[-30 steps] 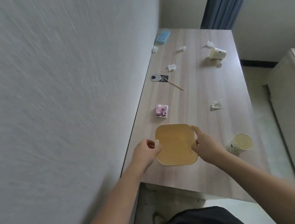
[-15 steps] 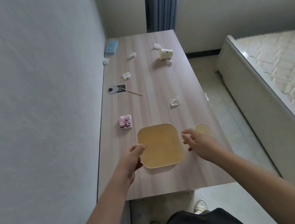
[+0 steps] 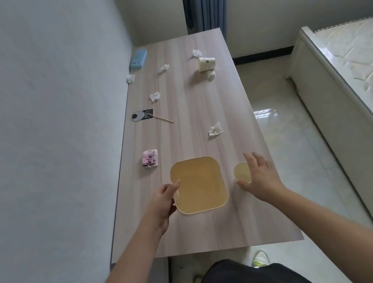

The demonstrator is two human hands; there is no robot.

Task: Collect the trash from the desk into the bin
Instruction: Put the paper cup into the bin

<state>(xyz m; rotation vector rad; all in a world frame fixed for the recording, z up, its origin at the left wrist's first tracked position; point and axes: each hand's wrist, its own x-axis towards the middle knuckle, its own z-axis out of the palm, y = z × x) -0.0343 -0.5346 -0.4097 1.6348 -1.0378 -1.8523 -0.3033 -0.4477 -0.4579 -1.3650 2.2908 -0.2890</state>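
The bin, a yellow square tub with rounded corners, stands open on the near part of the wooden desk. Its left rim is pinched by the left hand, the thumb laid over the edge and the fingers curled beneath on the outer wall. Just beyond the hand, near the desk's left edge, a pink patterned packet is seen, and farther back a round mirror with a black tag and a thin wooden stick. Crumpled tissues are scattered over the far half: one at the left edge, one near the middle left, one beside it farther back. A blue case lies in the far left corner. Another tissue rests beyond the bin, toward the right. A paper cup lies tipped on its side at the far right. Just right of the bin an upright paper cup is bracketed by the right hand, fingers spread wide around it; whether they touch it cannot be told.
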